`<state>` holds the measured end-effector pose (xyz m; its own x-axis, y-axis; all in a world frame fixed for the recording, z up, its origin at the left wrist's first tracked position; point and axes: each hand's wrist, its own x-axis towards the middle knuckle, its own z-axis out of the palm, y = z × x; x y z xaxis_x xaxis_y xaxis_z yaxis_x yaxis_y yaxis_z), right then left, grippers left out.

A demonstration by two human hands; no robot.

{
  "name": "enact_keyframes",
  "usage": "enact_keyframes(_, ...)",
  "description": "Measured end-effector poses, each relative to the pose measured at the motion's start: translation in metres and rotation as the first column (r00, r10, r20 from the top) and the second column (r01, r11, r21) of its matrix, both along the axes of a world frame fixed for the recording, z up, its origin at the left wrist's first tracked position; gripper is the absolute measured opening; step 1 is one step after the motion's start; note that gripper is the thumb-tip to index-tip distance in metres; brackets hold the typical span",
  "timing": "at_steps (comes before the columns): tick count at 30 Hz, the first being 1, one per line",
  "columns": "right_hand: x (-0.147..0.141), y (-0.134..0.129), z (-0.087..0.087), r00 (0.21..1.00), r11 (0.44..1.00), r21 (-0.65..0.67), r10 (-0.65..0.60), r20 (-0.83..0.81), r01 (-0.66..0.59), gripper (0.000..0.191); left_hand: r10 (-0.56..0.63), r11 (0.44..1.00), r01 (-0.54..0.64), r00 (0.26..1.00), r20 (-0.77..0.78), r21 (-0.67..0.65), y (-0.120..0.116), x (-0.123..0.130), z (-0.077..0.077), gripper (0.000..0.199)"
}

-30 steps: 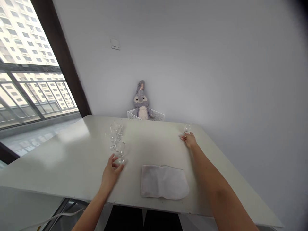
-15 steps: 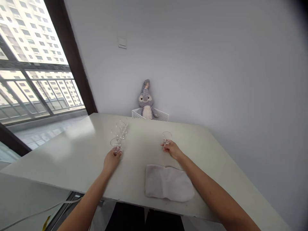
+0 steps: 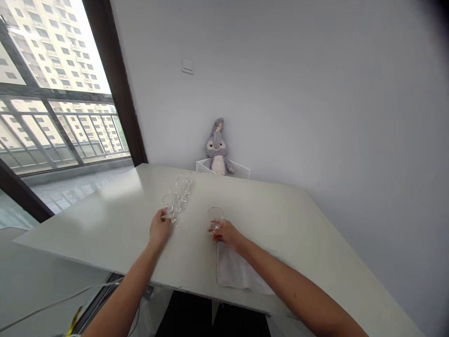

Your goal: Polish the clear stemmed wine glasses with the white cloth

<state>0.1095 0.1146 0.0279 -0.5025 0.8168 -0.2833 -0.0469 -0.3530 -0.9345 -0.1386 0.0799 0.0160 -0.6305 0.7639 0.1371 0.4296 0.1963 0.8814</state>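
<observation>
At the near end of a row of clear stemmed glasses, my left hand (image 3: 160, 228) has its curled fingers at the left side of one glass (image 3: 170, 202), by the lower bowl and stem. That glass stands upright; its foot is hard to make out. Behind it are other clear glasses (image 3: 183, 183), close together and overlapping in sight. My right hand (image 3: 227, 234) grips another clear glass (image 3: 215, 215) low down, bowl upward, just beyond the white cloth. Its fingers hide the lower part of that glass. The folded white cloth (image 3: 233, 269) lies partly under my right forearm.
The pale table (image 3: 140, 252) reaches to the wall. Behind its far edge sits a grey plush toy (image 3: 217, 150) in a white perforated basket (image 3: 240, 172). A window with railings is on the left. A white cable (image 3: 63, 299) hangs below the table's left front edge.
My right hand has brought its glass left and nearer to me, above the cloth's far edge. My left hand and its glass have shifted slightly forward, closer to the row. The view turned slightly left.
</observation>
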Motion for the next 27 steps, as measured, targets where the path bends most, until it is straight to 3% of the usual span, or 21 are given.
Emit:
enact_keyframes(4, -0.044, -0.014, -0.005, 0.995, 0.997, 0.008, 0.083, -0.054, -0.083, 0.038, 0.188, 0.963, -0.209, 0.974, 0.128, 0.173, -0.015, 0.000, -0.014, 0.042)
enact_keyframes(8, -0.077, -0.024, 0.000, 0.988, 0.992, 0.016, 0.128, -0.082, -0.127, 0.038, 0.204, 0.922, -0.275, 0.943, 0.264, 0.273, -0.031, 0.002, -0.022, 0.041)
enact_keyframes(11, -0.070, -0.028, 0.012, 0.997, 0.993, 0.098, 0.073, -0.016, -0.071, 0.046, 0.155, 0.930, -0.229, 0.954, 0.257, 0.288, -0.050, 0.009, -0.022, 0.041)
enact_keyframes(13, -0.048, -0.031, 0.020, 0.997, 0.969, 0.241, 0.047, 0.068, -0.062, 0.047, 0.093, 0.952, -0.147, 0.974, 0.206, 0.268, -0.061, 0.016, -0.019, 0.042)
enact_keyframes(16, 0.004, -0.040, 0.030, 0.960, 0.857, 0.496, -0.007, 0.282, -0.139, 0.036, 0.014, 0.986, -0.028, 0.996, 0.088, 0.162, -0.069, 0.024, -0.012, 0.049)
enact_keyframes(20, 0.074, -0.060, 0.037, 0.846, 0.595, 0.702, -0.067, 0.528, -0.391, 0.038, 0.029, 0.997, -0.036, 0.995, -0.094, -0.070, -0.062, 0.024, -0.004, 0.055)
enact_keyframes(22, 0.100, -0.068, 0.037, 0.784, 0.467, 0.702, -0.029, 0.620, -0.537, 0.043, 0.003, 0.989, -0.022, 0.992, -0.126, -0.147, -0.055, 0.020, -0.003, 0.047)
enact_keyframes(24, 0.116, -0.074, 0.034, 0.718, 0.376, 0.659, 0.027, 0.695, -0.652, 0.046, -0.028, 0.988, 0.009, 0.992, -0.121, -0.155, -0.048, 0.016, -0.004, 0.042)
enact_keyframes(27, 0.123, -0.076, 0.024, 0.660, 0.322, 0.604, 0.099, 0.745, -0.729, 0.050, -0.033, 0.993, 0.023, 0.996, -0.084, -0.118, -0.042, 0.010, -0.006, 0.041)
